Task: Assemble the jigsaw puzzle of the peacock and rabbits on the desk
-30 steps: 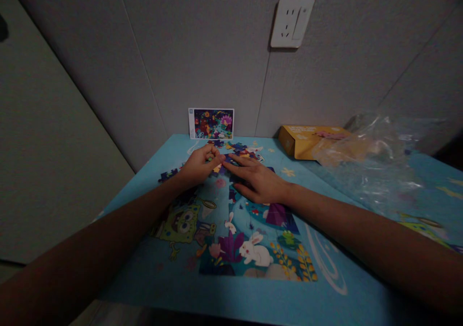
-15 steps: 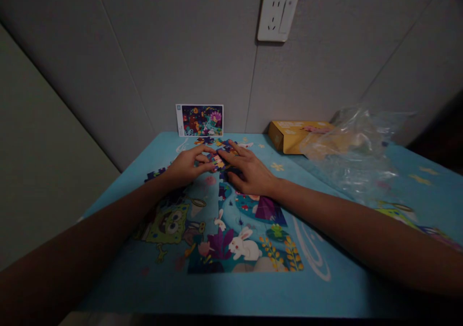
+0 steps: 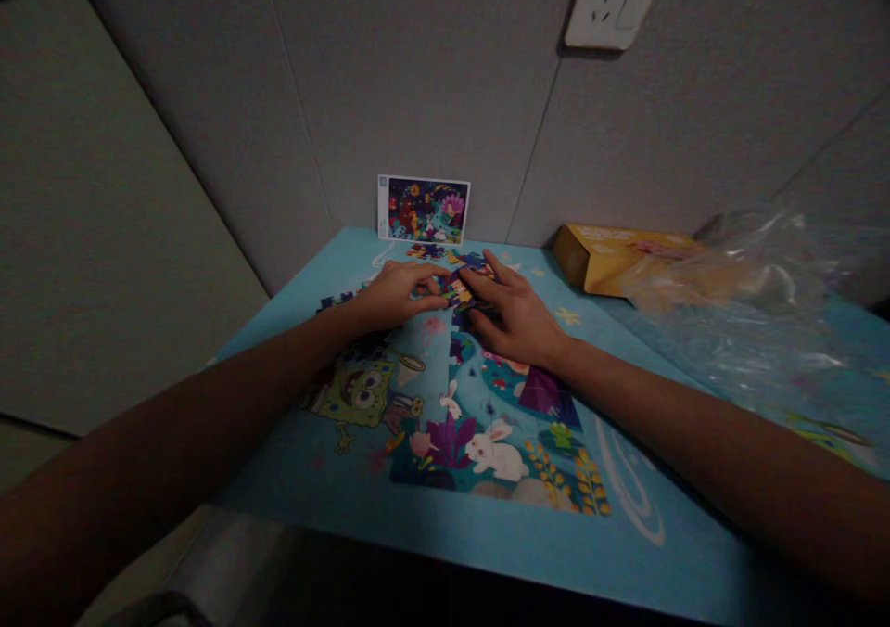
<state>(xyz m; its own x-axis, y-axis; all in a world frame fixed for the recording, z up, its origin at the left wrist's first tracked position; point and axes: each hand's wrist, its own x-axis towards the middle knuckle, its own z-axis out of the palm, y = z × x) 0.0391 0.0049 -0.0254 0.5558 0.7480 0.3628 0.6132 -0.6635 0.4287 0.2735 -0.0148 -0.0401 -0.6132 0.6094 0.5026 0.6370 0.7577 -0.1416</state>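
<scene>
A partly joined jigsaw puzzle (image 3: pixel 487 432) with a white rabbit lies on the blue table. At its upper left edge my left hand (image 3: pixel 403 295) pinches a small colourful puzzle piece (image 3: pixel 459 291) between thumb and fingers. My right hand (image 3: pixel 515 316) rests over the upper part of the puzzle with its fingers spread, the fingertips touching the same spot from the right. Loose pieces (image 3: pixel 425 251) lie behind the hands, and dark pieces (image 3: pixel 337 300) are partly hidden by my left hand and forearm.
A picture card (image 3: pixel 425 210) leans on the wall at the back. At the back right of the blue table (image 3: pixel 417 525) are a yellow box (image 3: pixel 604 261) and a crumpled clear plastic bag (image 3: pixel 751 302). A socket (image 3: pixel 612 6) is on the wall.
The camera view has turned, so the scene sits further right and tilts. Both hands stay at the same part of the puzzle, with little change in their fingers.
</scene>
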